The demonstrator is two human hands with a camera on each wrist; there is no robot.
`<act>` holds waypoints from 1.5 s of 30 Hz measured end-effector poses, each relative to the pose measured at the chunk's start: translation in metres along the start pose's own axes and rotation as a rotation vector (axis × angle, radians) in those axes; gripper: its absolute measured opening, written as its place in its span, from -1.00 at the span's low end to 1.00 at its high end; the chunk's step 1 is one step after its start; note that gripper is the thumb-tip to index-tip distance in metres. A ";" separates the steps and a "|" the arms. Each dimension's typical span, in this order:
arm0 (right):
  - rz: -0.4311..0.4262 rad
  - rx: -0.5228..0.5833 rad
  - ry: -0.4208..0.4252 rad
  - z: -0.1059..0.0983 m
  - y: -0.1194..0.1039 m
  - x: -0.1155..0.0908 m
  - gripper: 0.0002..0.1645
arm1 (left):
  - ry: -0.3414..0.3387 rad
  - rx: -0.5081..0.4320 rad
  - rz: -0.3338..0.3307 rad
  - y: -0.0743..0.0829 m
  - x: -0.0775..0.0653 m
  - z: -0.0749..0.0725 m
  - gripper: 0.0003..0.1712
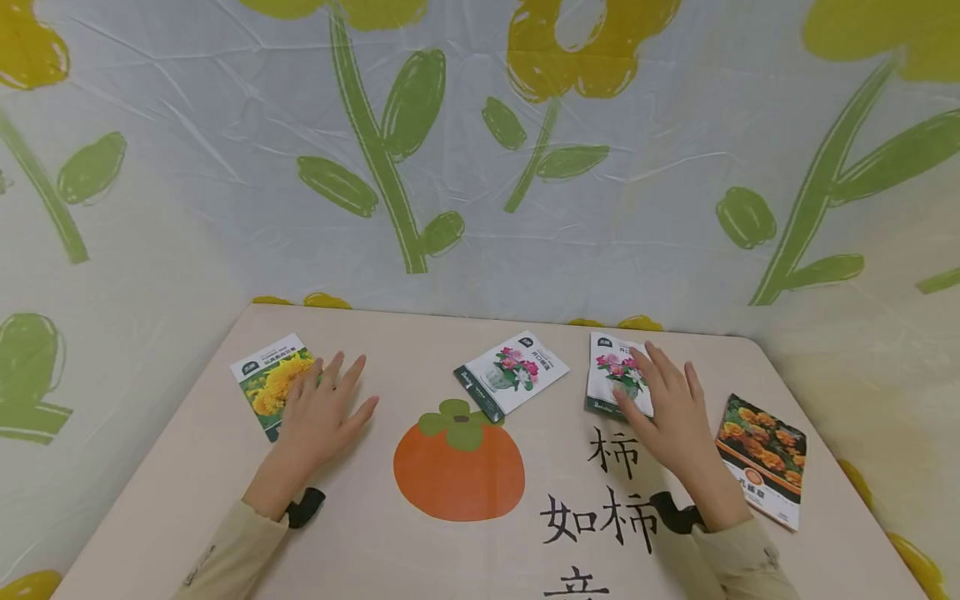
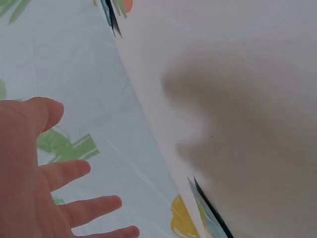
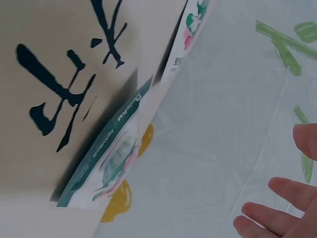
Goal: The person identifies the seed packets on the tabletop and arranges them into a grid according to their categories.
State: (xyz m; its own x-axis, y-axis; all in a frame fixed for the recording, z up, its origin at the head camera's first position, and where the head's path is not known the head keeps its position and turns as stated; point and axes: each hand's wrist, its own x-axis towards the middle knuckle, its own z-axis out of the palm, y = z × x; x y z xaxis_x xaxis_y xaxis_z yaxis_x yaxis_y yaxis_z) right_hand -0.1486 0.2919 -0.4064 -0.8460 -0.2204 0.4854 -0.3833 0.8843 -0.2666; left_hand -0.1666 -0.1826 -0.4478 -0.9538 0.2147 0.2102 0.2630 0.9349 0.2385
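My left hand (image 1: 318, 417) is spread over a flower seed packet with yellow blooms (image 1: 273, 385) at the table's left, covering its right side in the head view. In the left wrist view the fingers (image 2: 74, 171) are straight and apart with nothing in them. My right hand (image 1: 671, 417) hovers, fingers spread, above a white seed packet with pink flowers (image 1: 606, 379), hiding part of it. That packet (image 3: 111, 158) lies apart from the hand in the right wrist view. A similar pink-flower packet (image 1: 517, 373) lies tilted between the hands.
A dark packet with orange flowers (image 1: 763, 450) lies right of my right wrist. The pale table cover (image 1: 360, 533) bears a printed persimmon (image 1: 459, 475) and black characters. A flower-printed curtain (image 1: 247, 167) rises at the table's back and sides.
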 end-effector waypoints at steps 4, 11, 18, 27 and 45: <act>-0.017 0.037 0.065 0.001 0.000 0.007 -0.29 | 0.011 -0.135 0.005 0.003 0.002 -0.001 -0.25; -0.003 0.102 0.098 0.000 -0.002 0.023 -0.30 | 0.092 -0.271 0.030 0.009 0.009 0.000 -0.35; 0.005 0.192 0.134 0.004 -0.003 0.039 -0.33 | 0.086 -0.511 0.043 0.010 0.020 0.008 -0.41; 0.082 0.278 0.126 0.005 -0.010 0.056 -0.35 | 0.042 -0.707 0.012 0.019 0.030 0.013 -0.43; 0.162 0.425 0.104 0.012 -0.019 0.092 -0.34 | 0.073 -0.889 0.009 0.051 0.057 0.025 -0.53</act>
State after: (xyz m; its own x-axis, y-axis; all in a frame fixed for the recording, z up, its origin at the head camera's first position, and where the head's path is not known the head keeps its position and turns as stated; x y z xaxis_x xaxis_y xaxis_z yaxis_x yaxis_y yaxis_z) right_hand -0.2233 0.2500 -0.3668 -0.8744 -0.0314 0.4843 -0.3851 0.6520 -0.6531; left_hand -0.2107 -0.1153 -0.4477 -0.9474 0.1743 0.2683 0.3150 0.3617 0.8775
